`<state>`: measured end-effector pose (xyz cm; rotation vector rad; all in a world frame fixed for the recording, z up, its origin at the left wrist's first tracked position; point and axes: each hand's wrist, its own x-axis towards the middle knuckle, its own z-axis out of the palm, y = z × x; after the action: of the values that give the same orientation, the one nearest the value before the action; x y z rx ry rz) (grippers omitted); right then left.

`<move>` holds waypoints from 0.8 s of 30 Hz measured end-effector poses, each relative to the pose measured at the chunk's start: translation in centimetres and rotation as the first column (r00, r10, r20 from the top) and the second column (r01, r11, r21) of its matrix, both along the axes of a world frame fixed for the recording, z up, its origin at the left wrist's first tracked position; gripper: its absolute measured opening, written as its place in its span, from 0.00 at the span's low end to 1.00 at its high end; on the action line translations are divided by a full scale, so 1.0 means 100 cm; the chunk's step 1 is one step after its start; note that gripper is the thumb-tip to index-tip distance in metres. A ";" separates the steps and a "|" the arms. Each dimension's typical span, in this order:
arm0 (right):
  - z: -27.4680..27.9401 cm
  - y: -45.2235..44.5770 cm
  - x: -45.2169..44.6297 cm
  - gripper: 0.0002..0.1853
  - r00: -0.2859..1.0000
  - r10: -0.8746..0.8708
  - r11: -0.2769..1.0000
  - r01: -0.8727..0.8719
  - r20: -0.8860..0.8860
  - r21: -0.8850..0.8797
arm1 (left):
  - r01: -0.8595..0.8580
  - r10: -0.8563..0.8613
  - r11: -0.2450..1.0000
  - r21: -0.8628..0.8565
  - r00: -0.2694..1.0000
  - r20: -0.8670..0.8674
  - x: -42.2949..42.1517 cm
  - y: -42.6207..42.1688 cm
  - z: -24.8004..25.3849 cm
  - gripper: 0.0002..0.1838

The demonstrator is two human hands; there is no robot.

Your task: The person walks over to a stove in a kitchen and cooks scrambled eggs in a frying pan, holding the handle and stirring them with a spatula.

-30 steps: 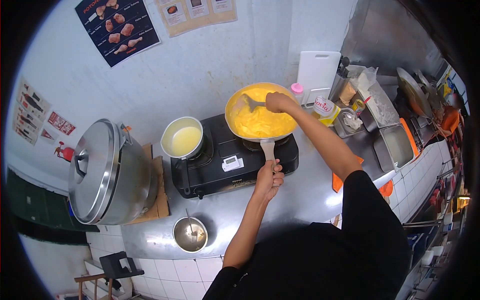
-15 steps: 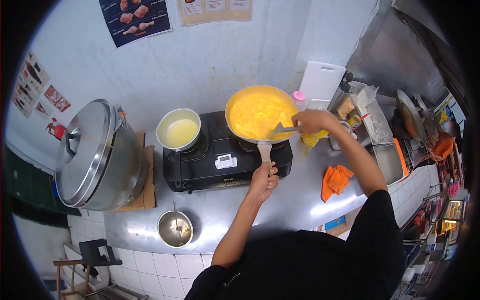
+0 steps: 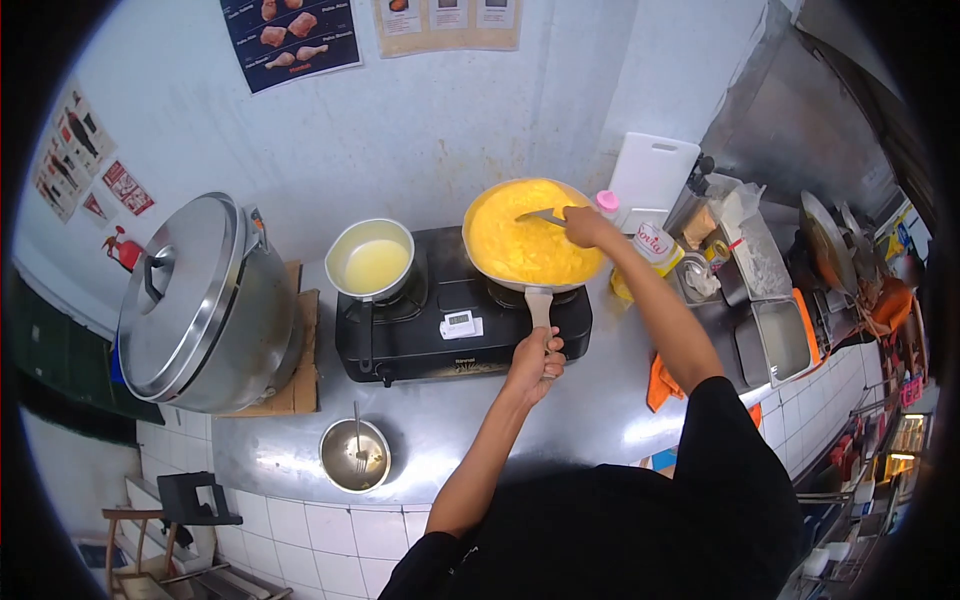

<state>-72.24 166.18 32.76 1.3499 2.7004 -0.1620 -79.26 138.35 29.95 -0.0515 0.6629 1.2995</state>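
Observation:
My left hand (image 3: 537, 364) is wrapped round the beige handle (image 3: 539, 308) of a frying pan (image 3: 470, 245), which sits on the right burner of a black gas stove (image 3: 425, 345). Soft yellow scrambled egg (image 3: 525, 250) fills the pan. Over the pan's right side, my right hand (image 3: 590, 227) grips a grey spatula (image 3: 541, 216), its blade in the egg near the far middle. On the left burner stands a saucepan (image 3: 340, 237) with pale yellow liquid. A small white digital timer (image 3: 459, 324) lies on the stove between the burners.
At left a large lidded steel pot (image 3: 200, 310) stands on cardboard. A steel bowl (image 3: 338, 470) with a fork sits near the counter's front edge. Right of the stove are a yellow packet (image 3: 655, 246), a white cutting board (image 3: 652, 172), an orange cloth (image 3: 661, 384) and metal containers (image 3: 782, 338).
My right hand has moved left and away from me, carrying the spatula from the pan's near right edge to its far middle. My left hand keeps hold of the handle. The view has shifted slightly.

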 end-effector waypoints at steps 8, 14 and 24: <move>0.107 0.009 0.049 0.13 0.954 -0.273 0.909 0.298 0.122 -0.290 | 0.024 -0.024 1.000 0.000 1.000 -0.013 0.001 0.001 -0.006 0.09; 0.052 0.053 0.020 0.14 0.929 -0.315 0.914 0.352 0.193 -0.203 | 0.028 -0.028 1.000 -0.008 1.000 0.004 -0.001 -0.001 0.002 0.13; 0.022 0.060 -0.048 0.13 0.979 0.179 0.982 -0.171 0.099 -0.082 | 0.055 -0.055 0.998 -0.022 0.998 -0.035 -0.003 0.000 0.001 0.12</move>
<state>-77.01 172.22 34.96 1.0636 2.6794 -0.1655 -79.53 138.38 30.09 -0.0267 0.7040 1.2432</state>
